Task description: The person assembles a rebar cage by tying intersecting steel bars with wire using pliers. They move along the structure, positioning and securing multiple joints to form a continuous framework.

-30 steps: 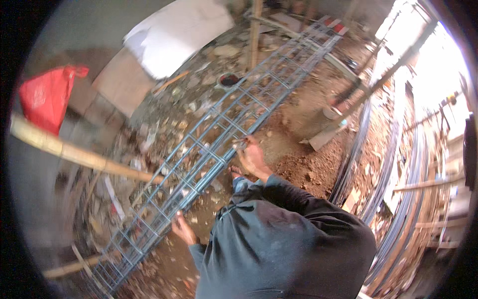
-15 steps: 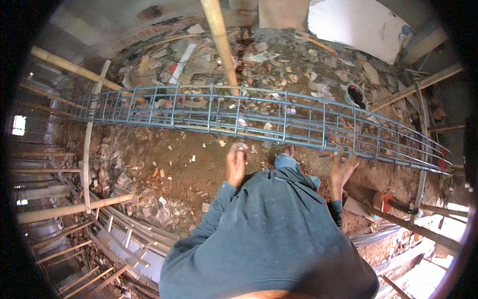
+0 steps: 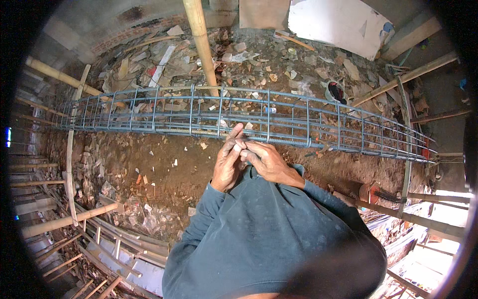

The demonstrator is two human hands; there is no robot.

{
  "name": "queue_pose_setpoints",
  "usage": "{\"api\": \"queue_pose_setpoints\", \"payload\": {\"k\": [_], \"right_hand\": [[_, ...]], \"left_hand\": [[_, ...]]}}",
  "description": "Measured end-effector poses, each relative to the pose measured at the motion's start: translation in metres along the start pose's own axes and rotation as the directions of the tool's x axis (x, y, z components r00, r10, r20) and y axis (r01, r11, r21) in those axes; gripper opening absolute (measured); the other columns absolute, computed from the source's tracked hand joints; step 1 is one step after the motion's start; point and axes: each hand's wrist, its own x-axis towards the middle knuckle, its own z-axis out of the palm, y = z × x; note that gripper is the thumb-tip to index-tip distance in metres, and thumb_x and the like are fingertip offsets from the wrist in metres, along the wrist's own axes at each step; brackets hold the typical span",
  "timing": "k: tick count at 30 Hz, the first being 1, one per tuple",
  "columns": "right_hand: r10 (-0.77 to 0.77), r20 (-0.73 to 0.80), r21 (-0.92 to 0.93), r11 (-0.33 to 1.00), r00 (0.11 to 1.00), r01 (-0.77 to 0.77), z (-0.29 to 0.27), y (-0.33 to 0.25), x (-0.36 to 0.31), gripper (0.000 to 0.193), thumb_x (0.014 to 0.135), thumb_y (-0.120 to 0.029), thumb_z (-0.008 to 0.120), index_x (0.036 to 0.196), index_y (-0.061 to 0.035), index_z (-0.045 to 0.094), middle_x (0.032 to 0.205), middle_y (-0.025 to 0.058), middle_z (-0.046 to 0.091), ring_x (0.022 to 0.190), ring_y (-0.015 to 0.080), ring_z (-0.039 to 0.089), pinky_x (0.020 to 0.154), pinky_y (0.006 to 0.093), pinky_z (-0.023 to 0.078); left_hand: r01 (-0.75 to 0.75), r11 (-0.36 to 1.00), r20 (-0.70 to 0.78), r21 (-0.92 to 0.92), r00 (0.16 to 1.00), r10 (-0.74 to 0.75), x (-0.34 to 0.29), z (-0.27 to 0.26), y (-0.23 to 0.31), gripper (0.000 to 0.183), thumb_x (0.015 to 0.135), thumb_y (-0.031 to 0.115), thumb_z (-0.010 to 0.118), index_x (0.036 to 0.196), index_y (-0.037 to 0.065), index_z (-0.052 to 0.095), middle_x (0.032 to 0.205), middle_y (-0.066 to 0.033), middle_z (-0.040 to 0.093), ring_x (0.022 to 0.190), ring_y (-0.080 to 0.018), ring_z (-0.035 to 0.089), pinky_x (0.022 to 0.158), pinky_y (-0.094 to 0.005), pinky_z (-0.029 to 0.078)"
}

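Note:
A long steel rebar cage (image 3: pixel 229 117) with blue-grey bars stretches across the view from left to right. My left hand (image 3: pixel 227 163) and my right hand (image 3: pixel 269 161) meet at the near edge of the cage, in front of my torso. Their fingertips touch, curled into a pinch, with one finger pointing up toward the bars. Anything small between the fingers is hidden. Right of my hands, a dark tool with an orange part (image 3: pixel 317 151) is at the cage's near lower bar; its exact kind is unclear.
A bamboo pole (image 3: pixel 201 45) slants down behind the cage. Wooden strips (image 3: pixel 72 149) cross near the cage's left end. Rubble and scraps cover the dirt floor (image 3: pixel 144 159). A white board (image 3: pixel 338 25) lies at the far right. Wooden bars (image 3: pixel 411 77) flank the right end.
My right hand has moved left from beside the orange-tipped tool to join my left hand. The left has stayed near the cage's edge. The whole view has shifted a little.

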Motion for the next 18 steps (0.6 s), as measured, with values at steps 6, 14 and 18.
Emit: {"api": "queue_pose_setpoints", "payload": {"k": [6,14,18], "right_hand": [[0.081,-0.262,0.073,0.995,0.962,-0.064,-0.018,0.010,-0.001,0.034,0.110,-0.021,0.058,0.136,-0.0023,0.069,0.107,0.0092,0.071,0.076,0.0156,0.061,0.072,0.0318,0.053],[0.218,-0.727,0.241,0.969,0.651,-0.055,-0.106,0.012,-0.014,0.043,0.110,-0.026,0.059,0.148,-0.0055,0.063,0.083,-0.0053,0.054,0.067,0.0037,0.042,0.056,0.0204,0.032],[0.211,-0.751,0.208,0.975,0.626,-0.079,-0.121,0.019,-0.028,0.039,0.109,-0.023,0.061,0.143,-0.0028,0.067,0.087,-0.0037,0.056,0.069,0.0035,0.042,0.058,0.0219,0.033]], "left_hand": [[-0.024,0.881,-0.047,0.473,0.997,0.053,0.011,-0.003,0.011,0.055,0.105,0.023,0.068,0.153,0.000,0.053,0.158,-0.0151,0.052,0.139,-0.0264,0.054,0.117,-0.0410,0.044],[0.008,0.511,0.034,0.860,0.997,-0.073,0.083,-0.040,0.010,0.041,0.106,0.021,0.066,0.139,-0.002,0.064,0.134,-0.0164,0.071,0.126,-0.0237,0.066,0.106,-0.0380,0.051],[-0.279,0.192,0.301,0.941,0.948,-0.099,0.142,-0.061,-0.039,0.035,0.099,0.018,0.070,0.130,0.000,0.067,0.126,-0.0196,0.072,0.115,-0.0359,0.070,0.099,-0.0446,0.055]]}}
